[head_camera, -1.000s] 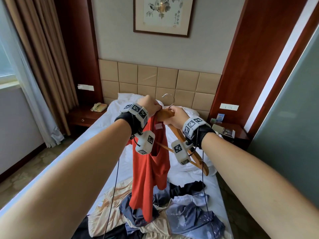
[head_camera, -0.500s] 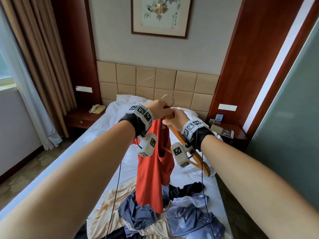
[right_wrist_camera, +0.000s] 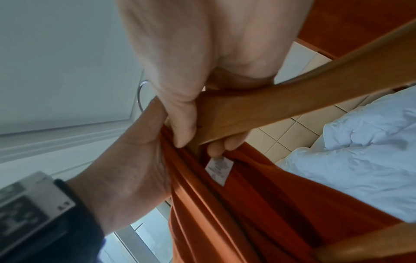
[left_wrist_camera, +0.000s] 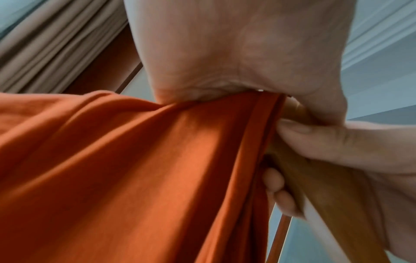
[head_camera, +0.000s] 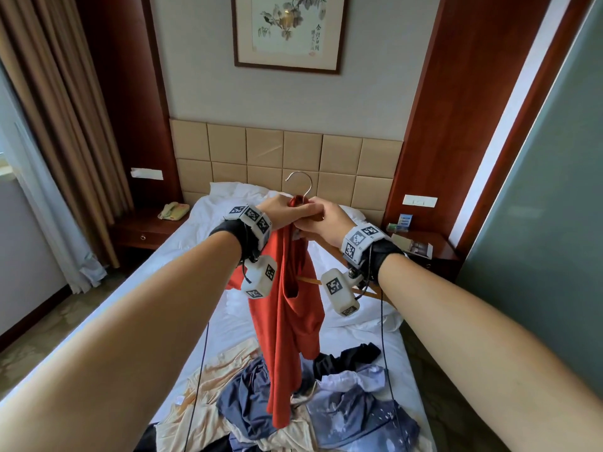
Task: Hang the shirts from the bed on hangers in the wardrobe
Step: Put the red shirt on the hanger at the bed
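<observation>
I hold a red-orange shirt [head_camera: 287,308] and a wooden hanger [right_wrist_camera: 281,105] up over the bed. My left hand [head_camera: 287,212] grips the bunched collar of the shirt [left_wrist_camera: 135,169] just under the hanger's metal hook [head_camera: 301,184]. My right hand [head_camera: 321,220] grips the hanger's wooden arm [left_wrist_camera: 319,186] at its top, thumb and fingers curled round it. A white label [right_wrist_camera: 218,168] shows inside the shirt [right_wrist_camera: 258,204]. The shirt hangs down in folds; one hanger arm is hidden inside it.
A heap of several other shirts [head_camera: 326,406], blue, cream and black, lies on the white bed [head_camera: 182,252]. Nightstands flank the bed, the left with a phone [head_camera: 173,211]. A padded headboard [head_camera: 284,158], curtains [head_camera: 65,125] at left, a grey panel [head_camera: 538,190] at right.
Both hands have come closer together at the hanger's top and risen a little. The shirt's collar has moved up the hanger toward the hook, lifting the hem off the heap.
</observation>
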